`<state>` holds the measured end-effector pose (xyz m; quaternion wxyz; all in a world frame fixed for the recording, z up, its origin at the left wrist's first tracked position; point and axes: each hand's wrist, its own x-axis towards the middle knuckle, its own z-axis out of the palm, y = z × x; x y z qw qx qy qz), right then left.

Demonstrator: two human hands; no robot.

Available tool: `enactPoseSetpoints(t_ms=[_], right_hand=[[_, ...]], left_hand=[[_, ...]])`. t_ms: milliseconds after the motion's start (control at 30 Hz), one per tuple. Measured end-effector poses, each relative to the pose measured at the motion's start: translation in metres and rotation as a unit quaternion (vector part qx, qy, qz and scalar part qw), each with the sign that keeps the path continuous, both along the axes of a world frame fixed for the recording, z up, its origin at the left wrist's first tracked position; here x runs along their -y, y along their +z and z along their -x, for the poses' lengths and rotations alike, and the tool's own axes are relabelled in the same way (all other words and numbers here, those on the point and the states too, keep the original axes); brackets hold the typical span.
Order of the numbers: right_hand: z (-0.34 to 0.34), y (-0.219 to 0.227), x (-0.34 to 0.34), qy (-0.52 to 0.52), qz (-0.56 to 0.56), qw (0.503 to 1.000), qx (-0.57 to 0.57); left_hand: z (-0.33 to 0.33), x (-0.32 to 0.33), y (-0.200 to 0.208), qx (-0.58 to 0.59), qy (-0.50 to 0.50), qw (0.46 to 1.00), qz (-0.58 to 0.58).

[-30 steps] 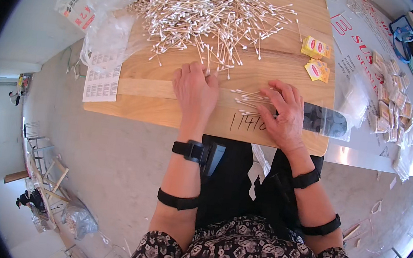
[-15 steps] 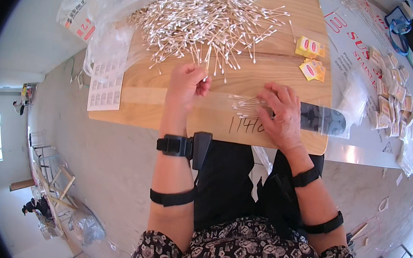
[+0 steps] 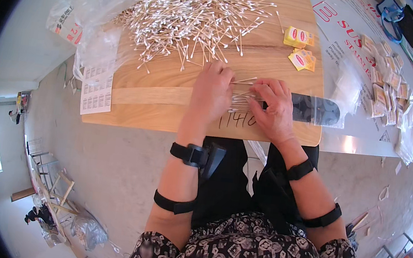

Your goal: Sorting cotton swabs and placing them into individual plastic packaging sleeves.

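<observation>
Wooden-stick cotton swabs with white tips lie side by side as a small group (image 3: pixel 240 104) near the board's front edge. My left hand (image 3: pixel 211 93) is closed at the left end of this group, its fingertips pinching a cotton swab (image 3: pixel 244 81) that stretches toward the right hand. From the other side my right hand (image 3: pixel 273 108) bends its thumb and fingers over the right ends of the group. The palms hide part of the swabs. Beyond both hands spreads a large loose heap of cotton swabs (image 3: pixel 188 17).
On the wooden board (image 3: pixel 157 116), yellow card packets (image 3: pixel 298 37) and yellow cards (image 3: pixel 302 60) lie at the right. A dark flat pad (image 3: pixel 315 110) sits beside my right hand. Filled small packs (image 3: pixel 387 83) cover the metal sheet. Clear plastic (image 3: pixel 98 50) and a printed sheet (image 3: pixel 96 91) are left.
My left hand has moved right and nearer the right hand, bringing a swab from the heap's edge to the small group. The right hand stays over the group.
</observation>
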<state>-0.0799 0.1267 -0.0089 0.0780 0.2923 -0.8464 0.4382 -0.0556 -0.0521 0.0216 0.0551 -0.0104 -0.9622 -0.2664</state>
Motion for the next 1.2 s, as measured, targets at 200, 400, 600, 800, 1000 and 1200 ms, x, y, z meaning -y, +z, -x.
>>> enactPoseSetpoints(t_ms=[200,400,600,800,1000,1200], right_hand=[[0.000,-0.012,-0.005,-0.053,0.123,0.990,0.042],[0.000,-0.010,-0.006,-0.104,0.304,0.923,0.210],[-0.002,-0.005,-0.008,-0.111,0.372,0.888,0.246],[-0.012,-0.004,0.003,-0.117,0.363,0.898,0.219],[0.009,-0.005,0.020,-0.077,0.377,0.885,0.261],[0.005,-0.001,0.001,-0.107,0.422,0.850,0.297]], left_hand=[[-0.036,-0.047,-0.017,-0.051,-0.010,0.996,0.075],[-0.033,-0.040,-0.016,0.043,0.002,0.989,0.144],[-0.020,-0.025,-0.018,0.002,-0.074,0.987,0.143],[-0.035,-0.037,-0.029,-0.068,0.027,0.982,-0.172],[-0.010,-0.059,-0.035,-0.188,0.191,0.879,-0.395],[-0.001,-0.088,-0.034,-0.166,0.202,0.828,-0.496]])
